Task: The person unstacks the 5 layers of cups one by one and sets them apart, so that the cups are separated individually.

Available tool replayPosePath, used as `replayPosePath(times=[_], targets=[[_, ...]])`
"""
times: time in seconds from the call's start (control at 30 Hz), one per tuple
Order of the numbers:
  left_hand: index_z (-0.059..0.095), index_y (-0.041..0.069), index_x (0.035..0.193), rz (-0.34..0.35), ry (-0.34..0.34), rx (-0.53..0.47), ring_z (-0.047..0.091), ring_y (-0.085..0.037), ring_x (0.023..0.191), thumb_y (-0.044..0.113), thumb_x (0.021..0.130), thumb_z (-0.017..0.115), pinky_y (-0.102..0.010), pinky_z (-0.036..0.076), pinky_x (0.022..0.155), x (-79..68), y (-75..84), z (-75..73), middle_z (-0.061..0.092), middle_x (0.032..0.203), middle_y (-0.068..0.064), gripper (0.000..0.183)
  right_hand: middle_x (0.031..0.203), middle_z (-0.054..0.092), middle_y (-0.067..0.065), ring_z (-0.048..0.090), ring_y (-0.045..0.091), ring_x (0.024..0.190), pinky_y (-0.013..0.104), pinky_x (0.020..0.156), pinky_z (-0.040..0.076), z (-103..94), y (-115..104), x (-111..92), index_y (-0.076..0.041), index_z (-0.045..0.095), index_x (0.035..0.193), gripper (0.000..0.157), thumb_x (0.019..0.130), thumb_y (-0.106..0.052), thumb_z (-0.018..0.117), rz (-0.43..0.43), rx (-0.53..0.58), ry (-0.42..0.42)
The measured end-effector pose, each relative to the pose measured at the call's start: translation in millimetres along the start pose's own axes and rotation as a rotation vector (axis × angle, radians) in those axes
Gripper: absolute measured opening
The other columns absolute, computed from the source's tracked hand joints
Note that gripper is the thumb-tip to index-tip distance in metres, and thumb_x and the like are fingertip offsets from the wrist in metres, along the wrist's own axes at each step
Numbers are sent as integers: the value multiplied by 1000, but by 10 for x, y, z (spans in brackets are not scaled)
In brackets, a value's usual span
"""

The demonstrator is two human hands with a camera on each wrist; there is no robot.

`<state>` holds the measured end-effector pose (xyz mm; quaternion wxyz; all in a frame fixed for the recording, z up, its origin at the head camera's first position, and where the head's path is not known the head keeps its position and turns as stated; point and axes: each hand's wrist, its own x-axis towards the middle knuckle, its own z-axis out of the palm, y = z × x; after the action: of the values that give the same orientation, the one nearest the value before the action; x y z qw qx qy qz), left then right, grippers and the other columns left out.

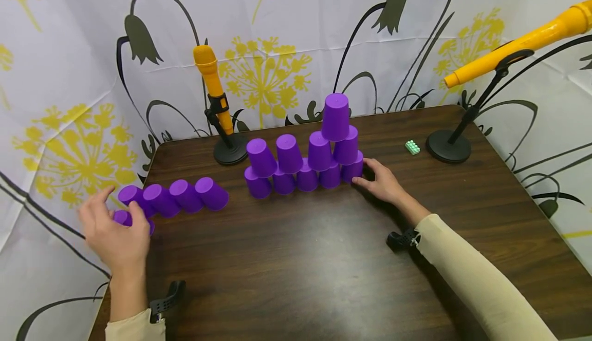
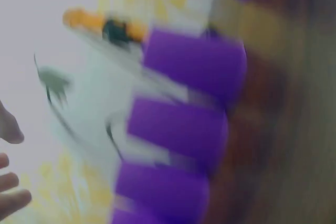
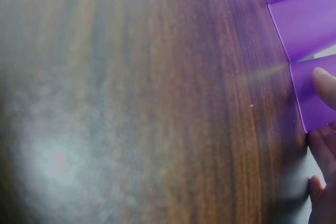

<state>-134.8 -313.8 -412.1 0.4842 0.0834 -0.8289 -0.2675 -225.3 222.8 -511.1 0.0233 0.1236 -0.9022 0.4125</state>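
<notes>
Upside-down purple cups form a stepped stack (image 1: 289, 154) in the middle of the table: several along the bottom, several above, and a single top cup (image 1: 336, 117) at the right. My right hand (image 1: 381, 183) grips the bottom row's rightmost cup (image 1: 355, 169), its thumb in front and fingers on the far side. In the right wrist view, the thumb (image 3: 324, 85) lies over that cup's wall. My left hand (image 1: 117, 230) hovers by a row of purple cups (image 1: 185, 195) at the left, fingers spread and bent, holding nothing. Behind it, another cup (image 1: 122, 218) is partly hidden.
An orange microphone (image 1: 213, 81) on a black stand (image 1: 230, 149) is behind the cups. Another orange microphone (image 1: 518, 48) leans over its stand (image 1: 448, 147) at the right. A mint toy brick (image 1: 412, 147) lies nearby on the dark wooden table (image 1: 296, 259). A patterned curtain (image 1: 287, 12) hangs behind.
</notes>
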Motion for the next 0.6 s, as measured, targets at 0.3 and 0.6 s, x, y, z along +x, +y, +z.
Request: replayPosePath(times=[0.3, 0.6], targets=[[66, 5, 121, 340, -180, -353, 58, -28, 111, 12, 85, 65, -31, 47, 87, 54, 1143, 486, 62, 124, -11, 36, 137, 53, 20, 47, 36, 129, 52, 107, 34, -2, -7, 0, -1, 50, 139, 61, 89, -26, 74, 4, 3, -5], [55, 13, 136, 598, -511, -390, 57, -28, 114, 14, 87, 70, -44, 52, 76, 42, 2001, 1032, 55, 131, -10, 52, 137, 53, 20, 47, 36, 129, 52, 107, 34, -2, -2, -1, -1, 50, 139, 61, 89, -26, 74, 4, 5, -7]])
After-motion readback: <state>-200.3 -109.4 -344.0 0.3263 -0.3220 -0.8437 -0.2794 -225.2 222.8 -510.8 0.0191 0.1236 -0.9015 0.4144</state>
